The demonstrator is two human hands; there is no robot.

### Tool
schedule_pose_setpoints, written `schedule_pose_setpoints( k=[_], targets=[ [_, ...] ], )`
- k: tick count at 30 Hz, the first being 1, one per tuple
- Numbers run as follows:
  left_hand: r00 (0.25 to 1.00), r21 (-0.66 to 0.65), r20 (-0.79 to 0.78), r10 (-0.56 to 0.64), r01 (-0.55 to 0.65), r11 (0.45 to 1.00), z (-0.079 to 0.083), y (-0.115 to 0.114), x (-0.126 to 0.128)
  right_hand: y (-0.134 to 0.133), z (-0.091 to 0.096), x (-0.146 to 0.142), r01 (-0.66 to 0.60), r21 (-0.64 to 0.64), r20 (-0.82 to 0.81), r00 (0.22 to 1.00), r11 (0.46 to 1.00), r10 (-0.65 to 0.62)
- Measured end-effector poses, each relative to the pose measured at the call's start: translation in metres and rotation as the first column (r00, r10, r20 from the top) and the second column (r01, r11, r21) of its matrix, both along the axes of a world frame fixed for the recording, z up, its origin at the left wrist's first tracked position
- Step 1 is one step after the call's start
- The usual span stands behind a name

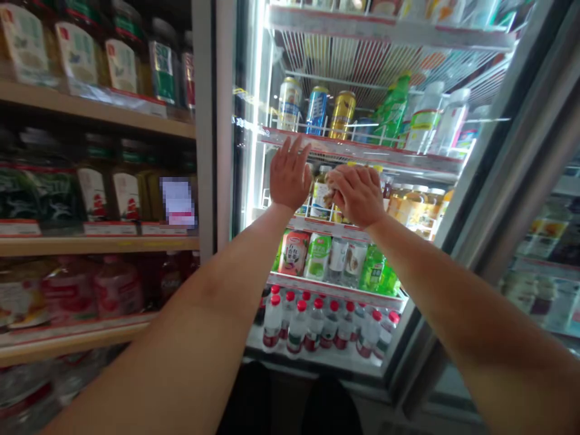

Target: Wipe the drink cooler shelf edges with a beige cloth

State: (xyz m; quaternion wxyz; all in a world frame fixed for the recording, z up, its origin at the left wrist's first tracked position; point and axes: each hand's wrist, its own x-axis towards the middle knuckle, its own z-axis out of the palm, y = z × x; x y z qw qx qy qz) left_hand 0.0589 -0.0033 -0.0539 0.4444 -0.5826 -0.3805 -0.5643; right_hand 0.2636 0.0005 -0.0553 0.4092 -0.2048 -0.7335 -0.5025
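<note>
My left hand [290, 175] is raised in front of the lit drinks fridge, fingers stretched out, beside the price-strip edge of a shelf. Whether its palm touches glass or the shelf edge, I cannot tell. To its right, my right hand [357, 192] is closed around a crumpled pale-brown cloth [332, 181], which is mostly hidden by the fingers. Between the two hands a bottle with a white label [319, 192] shows on the shelf behind. Just above them stand a white can [289, 104], a blue can [316, 110] and a gold can [343, 115].
Green bottles [395, 110] stand on the can shelf. Lower down are drink cartons [294, 252] and red-capped water bottles [297, 326]. Wooden shelves [99, 243] with bottles line the left. A metal door frame [493, 205] borders the right.
</note>
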Motion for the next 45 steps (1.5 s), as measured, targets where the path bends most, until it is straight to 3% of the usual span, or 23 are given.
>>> schedule_pose_setpoints(
  k=[5, 10, 12, 19, 25, 32, 38, 43, 45],
  targets=[
    [1.0, -0.001, 0.004, -0.008, 0.008, 1.0, 0.0, -0.001, 0.001, 0.003, 0.001, -0.01, -0.039, 0.035, -0.152, 0.987, 0.999, 0.043],
    [1.0, -0.029, 0.011, -0.009, 0.01, 1.0, 0.0, 0.0, 0.0, 0.009, -0.011, -0.009, -0.063, 0.095, 0.166, 0.985, 0.993, 0.047],
    [1.0, -0.029, 0.008, -0.01, 0.011, 1.0, 0.0, 0.0, -0.001, 0.01, -0.012, -0.009, -0.073, 0.08, 0.199, 0.978, 0.994, 0.056],
    [0.994, -0.056, 0.03, -0.108, 0.109, 0.992, 0.0, -0.004, 0.001, 0.008, -0.009, -0.011, -0.049, -0.006, -0.23, 0.972, 0.999, 0.047],
    [0.997, -0.053, 0.023, -0.068, 0.069, 0.996, -0.001, -0.001, 0.0, 0.004, -0.012, -0.01, -0.019, -0.042, -0.01, 1.0, 0.999, 0.019],
    [0.998, -0.057, 0.022, -0.052, 0.053, 0.997, -0.001, -0.002, 0.0, 0.005, -0.015, -0.011, -0.046, -0.02, -0.209, 0.977, 0.999, 0.041],
    [0.995, -0.096, 0.036, -0.097, 0.1, 0.99, -0.001, -0.002, 0.0, 0.006, -0.019, -0.01, -0.031, 0.003, -0.085, 0.996, 1.0, 0.031],
    [0.998, -0.079, 0.026, -0.059, 0.061, 0.995, -0.001, 0.001, -0.001, 0.007, -0.019, -0.01, -0.046, -0.017, -0.251, 0.967, 0.999, 0.04],
    [0.999, -0.077, 0.021, -0.047, 0.048, 0.996, -0.001, 0.001, -0.002, 0.007, -0.02, -0.01, -0.041, -0.009, -0.241, 0.97, 0.999, 0.038]
  ],
)
